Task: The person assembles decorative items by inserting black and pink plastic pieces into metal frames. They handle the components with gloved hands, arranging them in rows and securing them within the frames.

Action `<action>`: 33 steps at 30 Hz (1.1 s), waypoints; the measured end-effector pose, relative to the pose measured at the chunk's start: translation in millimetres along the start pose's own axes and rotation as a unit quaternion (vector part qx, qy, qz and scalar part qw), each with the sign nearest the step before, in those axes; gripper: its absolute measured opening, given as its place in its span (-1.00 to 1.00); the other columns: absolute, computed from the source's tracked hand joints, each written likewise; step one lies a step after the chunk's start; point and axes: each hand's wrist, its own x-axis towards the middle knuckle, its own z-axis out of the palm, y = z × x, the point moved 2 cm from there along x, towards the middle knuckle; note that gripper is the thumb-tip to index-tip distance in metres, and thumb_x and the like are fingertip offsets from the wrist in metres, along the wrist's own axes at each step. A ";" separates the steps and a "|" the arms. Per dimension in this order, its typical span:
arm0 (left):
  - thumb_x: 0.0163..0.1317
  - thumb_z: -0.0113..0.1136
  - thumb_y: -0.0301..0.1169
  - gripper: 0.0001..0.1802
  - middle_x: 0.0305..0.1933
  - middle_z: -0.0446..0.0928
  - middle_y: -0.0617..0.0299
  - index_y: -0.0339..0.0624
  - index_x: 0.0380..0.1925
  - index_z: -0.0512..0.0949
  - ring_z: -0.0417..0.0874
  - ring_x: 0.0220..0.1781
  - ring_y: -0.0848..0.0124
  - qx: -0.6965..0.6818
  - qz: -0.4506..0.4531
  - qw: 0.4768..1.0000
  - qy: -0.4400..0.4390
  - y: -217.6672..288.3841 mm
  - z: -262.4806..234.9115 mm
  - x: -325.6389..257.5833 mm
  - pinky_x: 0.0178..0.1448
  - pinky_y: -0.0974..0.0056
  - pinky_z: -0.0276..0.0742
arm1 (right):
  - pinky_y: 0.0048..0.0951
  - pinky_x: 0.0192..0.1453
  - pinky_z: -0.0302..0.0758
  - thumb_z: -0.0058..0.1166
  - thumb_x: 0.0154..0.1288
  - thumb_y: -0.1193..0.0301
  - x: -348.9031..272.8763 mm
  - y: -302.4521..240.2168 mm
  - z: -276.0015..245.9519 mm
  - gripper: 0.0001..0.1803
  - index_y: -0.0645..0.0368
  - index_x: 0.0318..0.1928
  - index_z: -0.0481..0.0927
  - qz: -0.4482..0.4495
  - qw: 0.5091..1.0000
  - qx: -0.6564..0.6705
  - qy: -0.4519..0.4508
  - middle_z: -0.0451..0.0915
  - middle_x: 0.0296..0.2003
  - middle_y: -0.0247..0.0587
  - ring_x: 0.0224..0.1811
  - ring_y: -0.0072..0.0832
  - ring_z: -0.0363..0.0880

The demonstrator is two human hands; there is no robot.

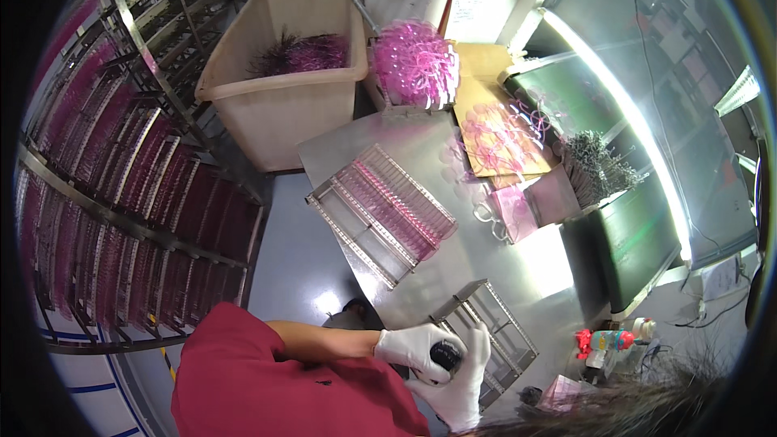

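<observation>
White gloves cover both of my hands, which are close together at the lower middle. My left hand [411, 350] is closed around a dark, rounded object [444, 355] whose kind I cannot make out. From the right and below, my right hand [461, 392] curls about the same object, fingers pointing up and thumb underneath. Just beyond the hands stands a metal wire rack [491, 325], partly hidden by them. Farther off on the metal table [388, 136] sits another rack [368, 231], holding a row of clear pink pieces [394, 206].
A large beige bin [283, 105] with pink and dark strands stands at the back left. Tall shelving [133, 231] with pink-filled racks lines the left. Pink pieces [417, 65], cardboard [477, 73], metal hooks [599, 166] and a bright tube lamp [635, 113] occupy the far and right side.
</observation>
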 end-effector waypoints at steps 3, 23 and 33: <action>0.11 0.54 -0.45 -0.53 0.14 0.68 0.06 -0.21 0.06 0.65 0.74 0.16 0.09 0.308 0.284 0.908 0.012 1.8 -7.3 20.3 0.26 0.10 0.68 | -0.17 0.49 0.55 0.69 -0.13 0.52 -23.0 12.4 9.6 0.43 0.25 0.70 -0.01 0.244 0.874 0.411 0.087 0.28 0.51 -0.01 0.53 -0.20 0.40; 0.04 0.64 -0.60 0.09 0.23 0.63 0.09 -0.46 0.57 0.23 0.64 0.29 0.41 -0.220 -0.138 0.958 0.122 -37.4 49.4 81.8 0.32 0.28 0.63 | -0.15 0.42 0.64 0.62 -0.07 0.44 -9.0 86.9 -66.9 -0.32 0.26 0.15 0.69 -0.014 0.991 -0.130 -0.021 0.77 -0.03 0.00 0.06 -0.02 0.83; 0.59 0.26 -0.16 -0.09 0.11 0.61 -0.02 -0.12 0.70 -0.05 0.83 -0.03 0.10 -0.275 -0.206 0.867 0.362 -73.7 -15.5 37.7 -0.09 0.04 0.89 | 0.07 0.33 0.69 -0.01 0.35 0.70 46.2 244.5 -72.3 -0.55 0.27 0.23 0.58 0.144 0.893 0.383 0.188 0.52 0.40 0.14 0.24 0.09 0.67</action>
